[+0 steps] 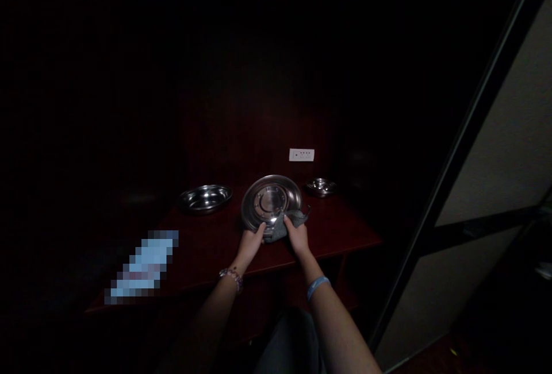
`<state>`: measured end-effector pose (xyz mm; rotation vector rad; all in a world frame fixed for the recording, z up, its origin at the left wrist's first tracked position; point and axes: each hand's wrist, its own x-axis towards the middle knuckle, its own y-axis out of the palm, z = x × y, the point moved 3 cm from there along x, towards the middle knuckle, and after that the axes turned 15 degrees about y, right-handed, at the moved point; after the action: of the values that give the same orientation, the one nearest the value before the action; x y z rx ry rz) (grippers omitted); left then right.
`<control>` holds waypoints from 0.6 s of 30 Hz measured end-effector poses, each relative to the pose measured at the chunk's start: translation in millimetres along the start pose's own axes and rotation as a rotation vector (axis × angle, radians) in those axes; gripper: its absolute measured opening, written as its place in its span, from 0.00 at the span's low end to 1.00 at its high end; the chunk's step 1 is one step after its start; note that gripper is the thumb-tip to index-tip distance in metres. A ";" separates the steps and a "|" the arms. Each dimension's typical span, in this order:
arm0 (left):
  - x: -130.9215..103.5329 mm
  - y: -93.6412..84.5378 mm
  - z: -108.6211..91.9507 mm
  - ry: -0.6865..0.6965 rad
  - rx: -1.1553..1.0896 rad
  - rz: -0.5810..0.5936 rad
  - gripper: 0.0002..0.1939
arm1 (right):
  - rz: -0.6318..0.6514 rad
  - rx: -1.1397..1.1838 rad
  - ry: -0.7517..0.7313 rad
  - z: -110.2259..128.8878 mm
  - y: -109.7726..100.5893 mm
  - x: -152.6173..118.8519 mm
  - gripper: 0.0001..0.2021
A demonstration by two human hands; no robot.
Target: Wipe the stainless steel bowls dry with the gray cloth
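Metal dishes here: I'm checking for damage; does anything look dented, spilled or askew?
Nothing stands out in this dim light: no visible dents or spills. The middle dish tilts, but the left hand and right hand hold it.

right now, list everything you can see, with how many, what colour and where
Metal dish in hand: one, silver, tilted above the tabletop, between both hands
Cloth: one, grey, under the right hand against the dish's near edge
Larger metal dish: one, silver, left on the tabletop
Smaller metal dishware: silver, right on the tabletop; count unclear
Tabletop: one, dark red, below the dishes
Socket panel: one, white, back wall
Blurred item: one, light blue, near left of the tabletop
Left hand: one, bare, on the held dish; beaded bracelet at the wrist
Right hand: one, bare, on the cloth; blue band at the wrist
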<state>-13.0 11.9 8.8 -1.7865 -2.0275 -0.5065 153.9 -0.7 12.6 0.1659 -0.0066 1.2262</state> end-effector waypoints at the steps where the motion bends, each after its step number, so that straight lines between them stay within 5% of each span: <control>1: -0.1 -0.1 -0.2 -0.002 0.005 -0.002 0.11 | -0.002 0.001 0.003 0.3 0.0 -0.3 0.21; 18: -4.0 -0.2 -12.2 -0.033 0.000 -0.023 0.07 | -0.002 -0.005 -0.002 1.6 0.2 -2.9 0.20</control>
<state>-12.2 2.3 17.3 -1.7853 -2.0724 -0.4871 152.8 -3.6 13.9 0.1627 -0.0106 1.2239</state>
